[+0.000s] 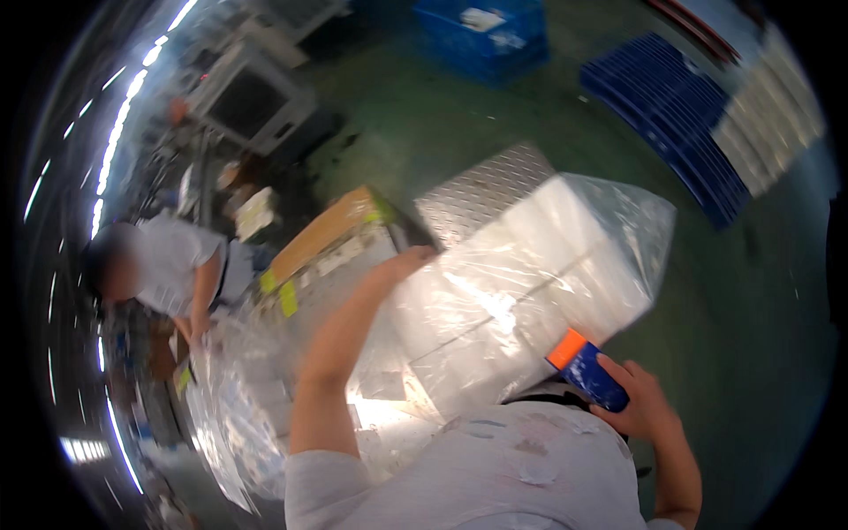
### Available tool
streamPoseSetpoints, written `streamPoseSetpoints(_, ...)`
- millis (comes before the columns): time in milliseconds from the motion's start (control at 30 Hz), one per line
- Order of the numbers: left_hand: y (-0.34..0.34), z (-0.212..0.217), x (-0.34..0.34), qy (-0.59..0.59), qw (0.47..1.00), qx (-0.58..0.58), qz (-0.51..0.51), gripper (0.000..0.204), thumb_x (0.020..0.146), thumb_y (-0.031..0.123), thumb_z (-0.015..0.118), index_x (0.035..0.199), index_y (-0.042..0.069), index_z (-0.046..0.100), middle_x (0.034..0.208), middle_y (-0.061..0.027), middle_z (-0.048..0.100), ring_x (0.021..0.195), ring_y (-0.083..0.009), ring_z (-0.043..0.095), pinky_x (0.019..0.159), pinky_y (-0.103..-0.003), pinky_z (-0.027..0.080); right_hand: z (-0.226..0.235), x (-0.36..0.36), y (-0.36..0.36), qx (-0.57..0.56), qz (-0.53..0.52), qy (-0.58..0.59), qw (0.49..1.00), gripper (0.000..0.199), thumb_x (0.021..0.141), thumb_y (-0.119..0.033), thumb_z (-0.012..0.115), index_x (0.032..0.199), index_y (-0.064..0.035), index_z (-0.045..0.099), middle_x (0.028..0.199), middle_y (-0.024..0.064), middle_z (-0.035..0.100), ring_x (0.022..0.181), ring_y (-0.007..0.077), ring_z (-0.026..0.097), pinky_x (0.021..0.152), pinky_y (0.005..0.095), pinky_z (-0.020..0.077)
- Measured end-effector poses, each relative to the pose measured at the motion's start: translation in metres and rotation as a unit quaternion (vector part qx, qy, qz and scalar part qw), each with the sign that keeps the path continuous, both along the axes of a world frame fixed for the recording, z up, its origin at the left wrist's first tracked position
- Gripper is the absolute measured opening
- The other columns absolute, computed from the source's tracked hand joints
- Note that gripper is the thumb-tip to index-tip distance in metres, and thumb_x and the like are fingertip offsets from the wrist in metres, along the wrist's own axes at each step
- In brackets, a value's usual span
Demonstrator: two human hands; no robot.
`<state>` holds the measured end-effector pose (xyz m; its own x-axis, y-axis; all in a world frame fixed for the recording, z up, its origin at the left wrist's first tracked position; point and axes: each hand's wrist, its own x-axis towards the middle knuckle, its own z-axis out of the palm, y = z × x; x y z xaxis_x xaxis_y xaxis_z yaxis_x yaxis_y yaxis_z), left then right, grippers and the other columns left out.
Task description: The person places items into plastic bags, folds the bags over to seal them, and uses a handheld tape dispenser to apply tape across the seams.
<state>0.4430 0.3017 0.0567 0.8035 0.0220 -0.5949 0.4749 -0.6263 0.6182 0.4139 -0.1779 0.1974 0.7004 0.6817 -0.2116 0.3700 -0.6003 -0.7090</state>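
Note:
A large white block wrapped in a clear plastic bag (pixel 530 274) leans in front of me. My left hand (pixel 405 263) rests on its upper left edge, fingers laid against the plastic. My right hand (pixel 643 402) is lower right, closed around a blue tool with an orange end (pixel 585 368) whose tip points at the bag's lower edge. My light shirt fills the bottom of the view.
A cardboard box with yellow labels (pixel 331 234) stands left of the block, a metal tread plate (pixel 484 190) behind it. Another person (pixel 168 261) bends over plastic-wrapped goods at left. Blue crates (pixel 484 35) and stacked blue pallets (pixel 680 106) sit on the green floor.

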Motion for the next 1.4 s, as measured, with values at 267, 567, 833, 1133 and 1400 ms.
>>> streamPoseSetpoints(267,-0.019,0.034,0.004,-0.109,0.951,0.281,0.063,0.043,0.084,0.042,0.052,0.103,0.004,0.059,0.101,-0.0171,0.062,0.096,-0.0341,0.059,0.078,-0.045,0.048,-0.006,0.0,0.004,0.054,0.042,-0.055,0.996,0.071,0.057,-0.009,0.075,0.124,-0.0075,0.051,0.082,0.0182,0.057,0.073,0.0344,0.058,0.066,0.0376,0.046)
streamPoseSetpoints(567,-0.195,0.029,-0.037,-0.414,0.873,0.253,0.056,0.073,0.083,0.046,0.053,0.131,-0.006,0.033,0.139,-0.0277,0.025,0.132,-0.0367,0.022,0.108,-0.045,0.017,0.012,-0.001,0.011,-0.055,0.073,-0.004,0.996,0.059,0.077,-0.023,0.067,0.129,-0.0054,0.046,0.107,0.0247,0.058,0.096,0.0315,0.059,0.082,0.0366,0.0446)
streamPoseSetpoints(833,-0.19,0.03,-0.039,-0.438,0.864,0.239,0.063,0.073,0.085,0.047,0.049,0.131,-0.007,0.034,0.14,-0.0276,0.025,0.133,-0.0358,0.02,0.11,-0.044,0.013,0.01,0.003,0.017,-0.056,0.116,-0.028,0.991,0.063,0.074,-0.019,0.069,0.131,-0.0072,0.043,0.104,0.0252,0.059,0.093,0.0308,0.061,0.08,0.0363,0.046)
streamPoseSetpoints(1133,-0.191,0.03,-0.043,-0.422,0.867,0.259,0.059,0.071,0.085,0.046,0.049,0.132,-0.005,0.033,0.14,-0.0264,0.026,0.133,-0.0352,0.021,0.11,-0.044,0.014,-0.001,-0.01,0.01,-0.038,0.11,-0.058,0.992,0.068,0.072,-0.022,0.071,0.132,-0.0061,0.042,0.102,0.0238,0.06,0.092,0.0328,0.061,0.078,0.037,0.0462)
streamPoseSetpoints(1400,-0.177,-0.005,-0.044,-0.429,0.854,0.294,0.02,0.073,0.082,0.039,0.056,0.136,-0.002,0.03,0.142,-0.0259,0.023,0.134,-0.0373,0.018,0.11,-0.047,0.01,-0.054,-0.049,-0.003,0.003,-0.018,-0.098,0.995,0.071,0.072,-0.04,0.064,0.136,-0.0218,0.038,0.088,0.0195,0.057,0.074,0.0354,0.062,0.065,0.0417,0.051)
